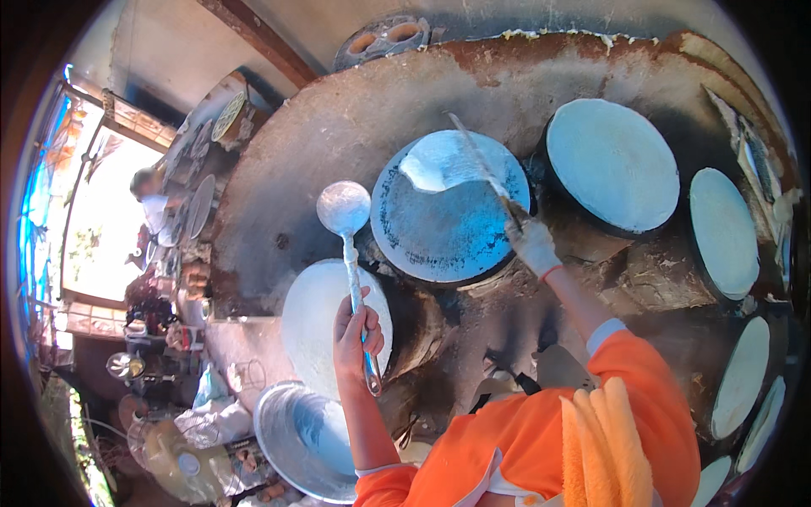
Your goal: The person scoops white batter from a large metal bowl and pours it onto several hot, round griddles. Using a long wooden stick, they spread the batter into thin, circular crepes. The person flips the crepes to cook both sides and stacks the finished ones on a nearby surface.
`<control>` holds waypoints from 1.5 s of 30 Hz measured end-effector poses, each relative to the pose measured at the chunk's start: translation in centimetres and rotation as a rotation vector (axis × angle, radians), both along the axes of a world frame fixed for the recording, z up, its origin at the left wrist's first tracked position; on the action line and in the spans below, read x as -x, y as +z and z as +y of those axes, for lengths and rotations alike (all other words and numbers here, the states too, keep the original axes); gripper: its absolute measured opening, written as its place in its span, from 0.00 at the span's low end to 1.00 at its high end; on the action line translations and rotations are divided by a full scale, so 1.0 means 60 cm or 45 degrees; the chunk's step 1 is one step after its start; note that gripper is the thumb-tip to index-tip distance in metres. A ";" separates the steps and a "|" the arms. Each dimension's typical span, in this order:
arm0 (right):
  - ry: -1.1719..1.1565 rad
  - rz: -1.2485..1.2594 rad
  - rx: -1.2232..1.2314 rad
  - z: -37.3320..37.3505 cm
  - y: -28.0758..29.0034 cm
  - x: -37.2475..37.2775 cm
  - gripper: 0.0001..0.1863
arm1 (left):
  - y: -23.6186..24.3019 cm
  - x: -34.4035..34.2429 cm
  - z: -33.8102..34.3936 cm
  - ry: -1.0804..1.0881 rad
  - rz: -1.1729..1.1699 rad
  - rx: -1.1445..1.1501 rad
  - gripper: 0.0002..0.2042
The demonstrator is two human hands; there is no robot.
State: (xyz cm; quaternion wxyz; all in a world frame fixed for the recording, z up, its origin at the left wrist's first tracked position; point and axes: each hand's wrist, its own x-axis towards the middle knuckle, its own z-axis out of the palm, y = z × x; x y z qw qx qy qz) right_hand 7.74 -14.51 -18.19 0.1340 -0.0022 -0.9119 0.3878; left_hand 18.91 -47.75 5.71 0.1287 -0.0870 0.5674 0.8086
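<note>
My left hand (359,331) is closed round the handle of a metal ladle (343,207), held upright with its round bowl above the hand. White residue coats part of the handle. In a pale glove, my right hand (534,243) grips a long, thin flat spatula (479,158) that slants up and left. The spatula reaches across a round dark griddle (448,232). A white sheet (438,162), thin and smooth, covers the far part of that griddle, and the spatula crosses its right side. Dark, speckled surface shows over the griddle's nearer part.
White-covered round griddles stand at right (612,165), with several more along the right edge. Another white round surface (314,317) lies below the ladle. Near my left forearm is a large metal basin (269,427). A person (156,211) is at far left by a bright opening.
</note>
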 end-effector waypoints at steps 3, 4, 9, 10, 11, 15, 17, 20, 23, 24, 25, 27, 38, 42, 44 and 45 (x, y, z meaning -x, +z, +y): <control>0.123 -0.332 -0.431 -0.028 0.160 -0.008 0.13 | -0.032 0.000 -0.006 0.069 0.022 -0.047 0.13; 0.221 -0.387 -0.503 -0.041 0.177 -0.002 0.13 | -0.032 0.002 0.002 0.099 0.002 -0.046 0.13; 0.257 -0.476 -0.379 -0.121 0.160 -0.009 0.18 | -0.031 0.000 0.007 0.128 -0.034 -0.018 0.12; 0.267 -0.444 -0.344 -0.123 0.145 -0.011 0.19 | -0.029 -0.002 0.012 0.146 -0.043 -0.001 0.12; 0.338 -0.439 -0.339 -0.119 0.142 -0.013 0.20 | -0.027 -0.008 0.015 0.182 -0.053 0.018 0.12; 0.282 -0.058 -0.101 -0.021 0.076 0.020 0.20 | 0.000 -0.023 0.040 0.208 -0.075 0.078 0.12; 0.148 -0.091 0.025 0.007 0.175 0.046 0.19 | 0.003 -0.026 0.044 0.292 -0.099 0.144 0.12; 0.424 -0.409 -0.278 -0.018 0.158 0.083 0.19 | 0.000 0.008 0.059 0.323 -0.108 0.181 0.12; 0.638 -0.430 -0.321 -0.071 0.144 0.049 0.19 | -0.027 0.021 0.071 0.377 -0.126 0.199 0.12; 0.612 -0.369 -0.304 -0.072 0.160 0.020 0.20 | -0.044 0.025 0.067 0.372 -0.131 0.199 0.12; 0.633 -0.229 -0.234 -0.066 0.127 0.014 0.20 | -0.057 0.030 0.063 0.361 -0.136 0.200 0.12; 0.674 0.059 -0.125 -0.044 0.068 0.005 0.20 | -0.069 0.064 0.057 0.318 -0.142 0.321 0.11; 0.661 -0.560 -0.010 -0.025 0.174 -0.019 0.18 | -0.275 0.164 0.032 0.383 0.704 1.674 0.16; 0.865 -0.260 0.535 -0.016 0.112 -0.009 0.20 | -0.256 0.026 0.008 0.036 0.240 2.366 0.22; 0.852 -0.390 0.393 -0.014 0.098 0.023 0.21 | -0.241 -0.017 0.015 -0.018 0.135 2.407 0.23; 0.793 -0.556 -0.024 -0.017 0.156 0.025 0.21 | -0.230 -0.042 0.017 -0.056 0.078 2.430 0.23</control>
